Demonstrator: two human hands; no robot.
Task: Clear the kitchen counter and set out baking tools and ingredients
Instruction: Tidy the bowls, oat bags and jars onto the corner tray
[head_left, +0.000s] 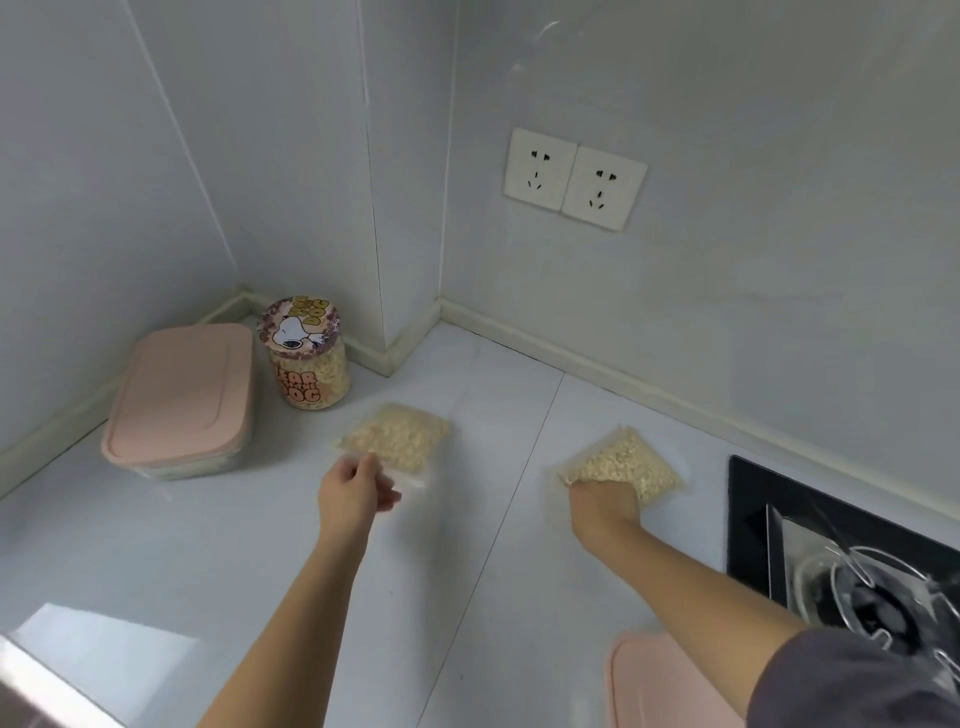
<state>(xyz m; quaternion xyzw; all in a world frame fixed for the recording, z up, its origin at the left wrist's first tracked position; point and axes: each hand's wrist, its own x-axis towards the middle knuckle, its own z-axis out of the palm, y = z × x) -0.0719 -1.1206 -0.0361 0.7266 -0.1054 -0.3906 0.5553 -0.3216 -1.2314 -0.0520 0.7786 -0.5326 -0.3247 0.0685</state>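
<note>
Two clear bags of oats lie on the white counter. The left bag of oats sits near the middle, and my left hand pinches its near edge. The right bag of oats lies toward the stove, with my right hand gripping its near end. A jar of oats with a cartoon dog lid stands upright in the back corner. Beside it, on the left, rests a pink-lidded container.
A black gas stove with a metal pan support fills the right edge. Another pink lid shows at the bottom, under my right arm. Two wall sockets sit above the counter. The counter's front edge runs across the lower left.
</note>
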